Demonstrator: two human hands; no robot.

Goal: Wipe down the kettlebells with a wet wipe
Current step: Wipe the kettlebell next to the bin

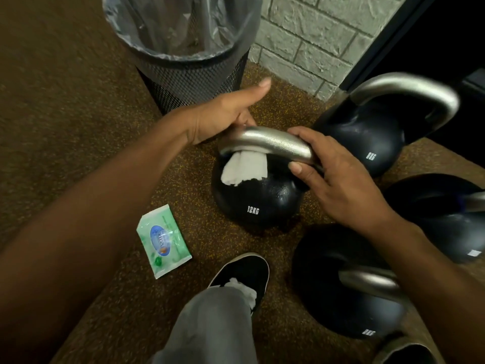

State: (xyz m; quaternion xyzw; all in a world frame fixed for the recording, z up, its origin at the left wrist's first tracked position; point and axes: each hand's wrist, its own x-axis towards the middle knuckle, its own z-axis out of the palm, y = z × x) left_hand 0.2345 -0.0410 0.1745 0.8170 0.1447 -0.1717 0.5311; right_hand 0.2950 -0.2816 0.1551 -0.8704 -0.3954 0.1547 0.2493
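A black kettlebell marked 12KG with a silver handle stands on the floor in the middle. My right hand grips the right end of that handle. My left hand holds a white wet wipe against the handle's left end, thumb sticking out; the wipe hangs under the handle onto the black body. Three more black kettlebells stand to the right: one at the back, one at the right edge, one near my right forearm.
A black mesh bin with a clear liner stands behind the 12KG kettlebell. A green pack of wet wipes lies on the speckled brown floor at the left. My black shoe is in front. A grey brick wall rises behind.
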